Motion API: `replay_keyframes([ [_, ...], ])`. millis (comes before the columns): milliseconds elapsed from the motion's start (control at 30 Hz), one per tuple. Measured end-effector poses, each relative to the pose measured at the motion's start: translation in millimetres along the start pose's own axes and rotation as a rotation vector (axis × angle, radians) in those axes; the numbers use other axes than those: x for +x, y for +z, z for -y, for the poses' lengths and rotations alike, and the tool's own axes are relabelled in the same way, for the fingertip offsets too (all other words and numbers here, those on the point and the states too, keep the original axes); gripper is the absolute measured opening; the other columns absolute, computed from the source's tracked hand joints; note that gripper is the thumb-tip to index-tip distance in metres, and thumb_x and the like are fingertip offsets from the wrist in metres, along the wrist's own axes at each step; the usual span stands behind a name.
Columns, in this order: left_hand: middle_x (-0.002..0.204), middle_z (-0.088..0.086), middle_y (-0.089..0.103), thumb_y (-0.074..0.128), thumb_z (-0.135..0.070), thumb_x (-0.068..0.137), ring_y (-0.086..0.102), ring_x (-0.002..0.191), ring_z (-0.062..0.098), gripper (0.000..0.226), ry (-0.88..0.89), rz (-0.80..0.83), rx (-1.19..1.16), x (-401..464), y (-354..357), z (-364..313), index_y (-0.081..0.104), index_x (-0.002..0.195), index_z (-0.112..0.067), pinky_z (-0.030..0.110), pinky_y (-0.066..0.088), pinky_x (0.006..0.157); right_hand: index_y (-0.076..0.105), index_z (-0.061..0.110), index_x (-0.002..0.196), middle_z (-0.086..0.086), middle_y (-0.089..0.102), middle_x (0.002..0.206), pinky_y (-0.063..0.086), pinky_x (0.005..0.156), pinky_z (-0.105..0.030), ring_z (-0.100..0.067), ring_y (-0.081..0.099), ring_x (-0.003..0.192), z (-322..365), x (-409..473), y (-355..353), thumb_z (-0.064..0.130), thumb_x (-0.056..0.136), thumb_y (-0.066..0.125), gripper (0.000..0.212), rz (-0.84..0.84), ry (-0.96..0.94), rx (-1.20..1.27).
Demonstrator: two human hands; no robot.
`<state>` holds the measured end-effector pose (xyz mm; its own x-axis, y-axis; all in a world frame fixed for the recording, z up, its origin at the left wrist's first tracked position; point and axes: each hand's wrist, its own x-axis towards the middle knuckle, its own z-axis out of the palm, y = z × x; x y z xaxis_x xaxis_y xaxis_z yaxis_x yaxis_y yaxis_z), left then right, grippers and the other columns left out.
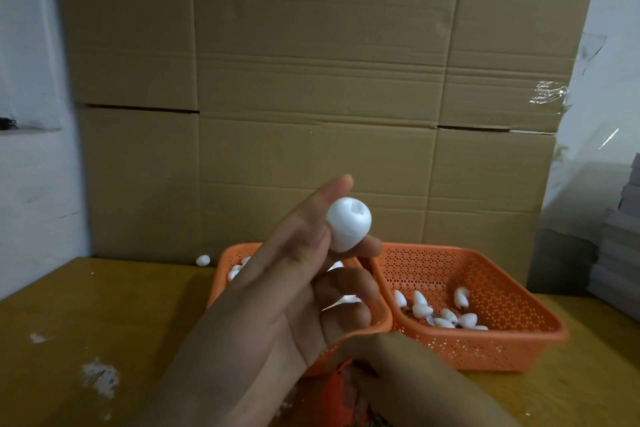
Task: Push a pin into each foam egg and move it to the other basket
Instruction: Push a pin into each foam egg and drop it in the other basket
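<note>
Cardboard wall behind a yellow table. Left hand pinches a foam egg up above the left basket. Right basket holds finished eggs. Right hand sits low; can't tell its grip.

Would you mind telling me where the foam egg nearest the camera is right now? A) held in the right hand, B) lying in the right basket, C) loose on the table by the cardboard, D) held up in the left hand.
D: the left hand holds the foam egg up between thumb and fingers, above the two orange baskets.
</note>
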<state>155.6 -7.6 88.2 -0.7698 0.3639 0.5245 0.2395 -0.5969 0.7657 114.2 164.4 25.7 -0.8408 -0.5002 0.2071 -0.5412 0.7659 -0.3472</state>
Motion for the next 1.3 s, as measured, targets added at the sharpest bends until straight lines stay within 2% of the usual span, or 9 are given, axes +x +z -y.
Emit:
replay_keyframes([
  [100, 0.090, 0.000, 0.069, 0.066, -0.035, 0.085, 0.065, 0.068, 0.010, 0.044, 0.001, 0.053, -0.028, -1, -2, 0, 0.061, 0.128, -0.031, 0.022, 0.053, 0.061, 0.060, 0.041, 0.112, 0.013, 0.068, 0.102, 0.035, 0.070, 0.005, 0.007, 0.058, 0.084, -1, 1, 3, 0.024, 0.094, 0.051, 0.027, 0.023, 0.011, 0.041],
  [267, 0.085, 0.003, 0.071, 0.074, -0.039, 0.075, 0.067, 0.060, 0.014, 0.036, -0.021, 0.003, -0.010, -2, 5, -3, 0.070, 0.108, -0.025, 0.023, 0.053, 0.054, 0.050, 0.043, 0.115, 0.015, 0.062, 0.114, 0.027, 0.067, 0.005, 0.006, 0.054, 0.094, -2, 0, 7, 0.028, 0.093, 0.050, 0.027, -0.048, -0.005, 0.032],
  [367, 0.085, 0.006, 0.072, 0.083, -0.040, 0.067, 0.068, 0.058, 0.016, 0.034, -0.022, -0.028, 0.003, -2, 6, -5, 0.071, 0.091, -0.020, 0.023, 0.053, 0.051, 0.043, 0.053, 0.107, 0.018, 0.065, 0.092, 0.036, 0.067, 0.000, 0.012, 0.050, 0.073, 0, 0, 2, 0.028, 0.091, 0.052, 0.031, -0.063, 0.012, 0.038],
  [467, 0.090, 0.009, 0.074, 0.084, -0.036, 0.067, 0.070, 0.063, 0.017, 0.031, -0.001, -0.075, 0.018, -1, 7, -7, 0.070, 0.088, -0.018, 0.022, 0.054, 0.051, 0.054, 0.051, 0.081, 0.024, 0.066, 0.075, 0.041, 0.074, -0.001, 0.017, 0.057, 0.078, 0, -2, -9, 0.022, 0.092, 0.052, 0.031, -0.125, 0.061, 0.129],
  [633, 0.099, 0.012, 0.074, 0.071, -0.027, 0.076, 0.072, 0.071, 0.018, 0.033, 0.010, -0.143, 0.064, -1, 9, -6, 0.072, 0.109, -0.028, 0.021, 0.054, 0.053, 0.058, 0.032, 0.094, 0.016, 0.073, 0.082, 0.055, 0.066, -0.023, -0.003, 0.069, 0.073, 5, -8, -28, 0.013, 0.095, 0.055, 0.019, -0.256, 0.062, 0.417],
  [833, 0.086, 0.016, 0.075, 0.075, -0.036, 0.072, 0.071, 0.063, 0.021, 0.018, -0.012, -0.215, 0.126, 2, 7, -3, 0.076, 0.082, -0.020, 0.022, 0.053, 0.049, 0.059, 0.029, 0.089, 0.017, 0.072, 0.076, 0.049, 0.061, -0.012, 0.001, 0.067, 0.069, 14, -12, -36, 0.010, 0.095, 0.055, 0.019, -0.259, 0.061, 0.462],
  [967, 0.070, 0.011, 0.071, 0.060, -0.054, 0.069, 0.064, 0.047, 0.018, 0.037, -0.144, -0.204, 0.072, 7, 7, -3, 0.078, 0.085, -0.025, 0.022, 0.049, 0.042, 0.059, 0.030, 0.094, 0.021, 0.072, 0.077, 0.044, 0.060, -0.006, 0.006, 0.065, 0.067, 15, -12, -34, 0.011, 0.095, 0.054, 0.020, -0.234, 0.080, 0.475],
  [1167, 0.055, -0.002, 0.051, 0.065, -0.045, 0.060, 0.043, 0.038, 0.007, 0.035, -0.227, -0.271, -0.117, 14, 9, -1, 0.080, 0.077, -0.019, 0.017, 0.034, 0.032, 0.060, 0.030, 0.094, 0.013, 0.074, 0.085, 0.053, 0.065, -0.017, -0.004, 0.070, 0.076, 13, -11, -32, 0.010, 0.096, 0.054, 0.021, -0.235, 0.081, 0.523],
  [1300, 0.065, 0.000, 0.063, 0.062, -0.036, 0.061, 0.056, 0.044, 0.009, 0.031, -0.257, -0.340, -0.240, 13, 9, -1, 0.081, 0.076, -0.018, 0.017, 0.036, 0.031, 0.059, 0.025, 0.101, 0.008, 0.075, 0.083, 0.054, 0.062, -0.021, -0.008, 0.071, 0.074, 17, -11, -35, 0.006, 0.093, 0.055, 0.021, -0.400, 0.026, 0.611],
])
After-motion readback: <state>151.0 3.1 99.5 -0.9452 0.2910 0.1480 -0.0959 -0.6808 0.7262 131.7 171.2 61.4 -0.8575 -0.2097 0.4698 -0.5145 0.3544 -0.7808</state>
